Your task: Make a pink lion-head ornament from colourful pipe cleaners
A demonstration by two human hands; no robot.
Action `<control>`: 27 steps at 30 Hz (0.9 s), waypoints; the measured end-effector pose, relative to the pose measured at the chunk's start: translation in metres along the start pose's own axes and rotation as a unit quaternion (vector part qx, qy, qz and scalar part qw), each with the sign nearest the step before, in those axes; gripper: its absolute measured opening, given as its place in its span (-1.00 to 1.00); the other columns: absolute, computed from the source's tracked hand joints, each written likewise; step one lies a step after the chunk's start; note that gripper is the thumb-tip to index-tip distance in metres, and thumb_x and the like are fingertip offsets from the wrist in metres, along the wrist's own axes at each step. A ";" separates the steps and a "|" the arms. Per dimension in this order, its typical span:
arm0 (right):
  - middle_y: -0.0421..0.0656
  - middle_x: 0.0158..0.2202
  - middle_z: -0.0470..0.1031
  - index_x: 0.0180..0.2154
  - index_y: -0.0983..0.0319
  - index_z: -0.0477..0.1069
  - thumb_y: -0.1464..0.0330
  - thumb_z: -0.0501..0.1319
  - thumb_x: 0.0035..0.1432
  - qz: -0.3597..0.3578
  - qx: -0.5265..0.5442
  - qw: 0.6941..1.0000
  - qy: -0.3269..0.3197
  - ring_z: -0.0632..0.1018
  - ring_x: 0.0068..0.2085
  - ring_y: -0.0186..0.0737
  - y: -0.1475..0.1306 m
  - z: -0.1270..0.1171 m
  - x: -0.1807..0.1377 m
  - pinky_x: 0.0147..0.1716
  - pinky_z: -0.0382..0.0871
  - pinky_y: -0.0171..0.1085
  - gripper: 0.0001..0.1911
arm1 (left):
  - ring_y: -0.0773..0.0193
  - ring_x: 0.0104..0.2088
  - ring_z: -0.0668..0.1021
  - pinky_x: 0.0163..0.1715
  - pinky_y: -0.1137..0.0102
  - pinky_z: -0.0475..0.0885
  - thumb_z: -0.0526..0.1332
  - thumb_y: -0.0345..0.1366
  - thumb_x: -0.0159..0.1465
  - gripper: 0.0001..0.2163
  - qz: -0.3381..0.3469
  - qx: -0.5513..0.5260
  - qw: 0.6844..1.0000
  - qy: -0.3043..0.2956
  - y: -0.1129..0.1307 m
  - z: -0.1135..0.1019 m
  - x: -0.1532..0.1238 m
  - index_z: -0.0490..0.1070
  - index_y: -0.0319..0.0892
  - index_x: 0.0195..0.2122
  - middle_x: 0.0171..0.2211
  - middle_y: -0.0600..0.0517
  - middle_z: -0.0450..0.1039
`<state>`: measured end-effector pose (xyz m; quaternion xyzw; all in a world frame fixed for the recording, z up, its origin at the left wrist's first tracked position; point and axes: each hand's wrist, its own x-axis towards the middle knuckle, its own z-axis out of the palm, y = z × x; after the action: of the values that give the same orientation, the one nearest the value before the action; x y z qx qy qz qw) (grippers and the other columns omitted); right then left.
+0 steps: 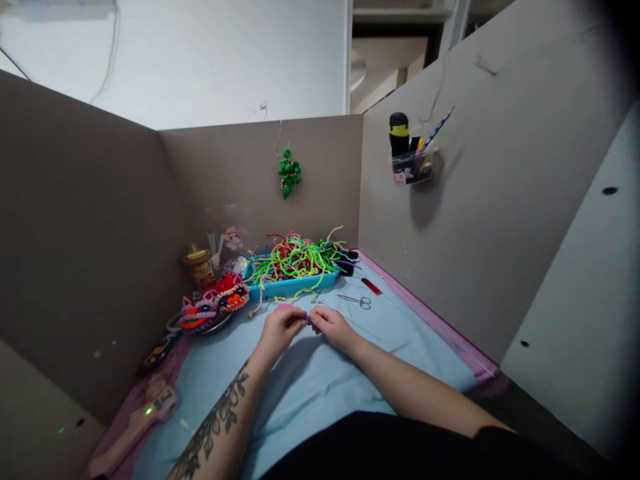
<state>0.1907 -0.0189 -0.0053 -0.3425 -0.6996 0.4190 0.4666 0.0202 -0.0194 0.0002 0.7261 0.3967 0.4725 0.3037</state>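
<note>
"Where to look for the small purple piece (309, 321)?"

"Right between the left hand (281, 329) and the right hand (331, 327). Held from both sides in a narrow grip, by the look of it. Too tiny to tell its shape."

"How to work it well?"

"Best to pinch softly, turn slowly and keep both thumbs close."

"And room to move?"

"Use the bare blue cloth (300, 380) at six o'clock. Mind the tray (295, 287) near twelve, the scissors (356, 300) past two, the full bowl (223, 325) at nine."
</note>
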 end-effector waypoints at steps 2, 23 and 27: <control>-0.26 -0.60 0.28 -0.53 0.23 0.29 0.12 0.06 0.17 -0.004 -0.009 1.000 0.003 0.34 -0.51 -0.35 0.001 0.000 0.000 -0.48 0.22 -0.36 -0.63 | 0.27 -0.42 0.52 -0.44 0.44 0.40 0.28 -0.31 0.09 -0.85 -0.002 -0.003 1.000 -0.008 0.000 -0.001 0.000 0.52 -0.21 -0.31 -0.36 -0.04 0.53; -0.19 -0.39 0.35 -0.37 0.22 0.39 0.43 0.19 0.08 -0.123 -0.095 0.983 0.093 0.38 -0.33 -0.26 -0.004 -0.001 -0.002 -0.36 0.25 -0.32 -0.98 | 0.40 -0.51 0.36 -0.50 0.48 0.29 0.29 -0.06 0.06 -0.68 -0.163 -0.186 0.965 -0.093 0.030 -0.005 0.001 0.44 -0.27 -0.38 -0.53 0.07 0.33; -0.19 -0.40 0.34 -0.39 0.22 0.39 0.42 0.20 0.08 -0.135 -0.087 0.983 0.087 0.38 -0.35 -0.27 -0.006 -0.001 -0.002 -0.39 0.25 -0.32 -0.99 | 0.42 -0.53 0.32 -0.50 0.49 0.25 0.32 -0.05 0.03 -0.68 -0.155 -0.186 0.966 -0.091 0.031 -0.004 0.002 0.40 -0.26 -0.46 -0.57 0.10 0.29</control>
<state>0.1917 -0.0230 -0.0008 -0.3194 -0.7303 0.2581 0.5460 0.0256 -0.0329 0.0279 0.6260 0.3802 0.4168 0.5384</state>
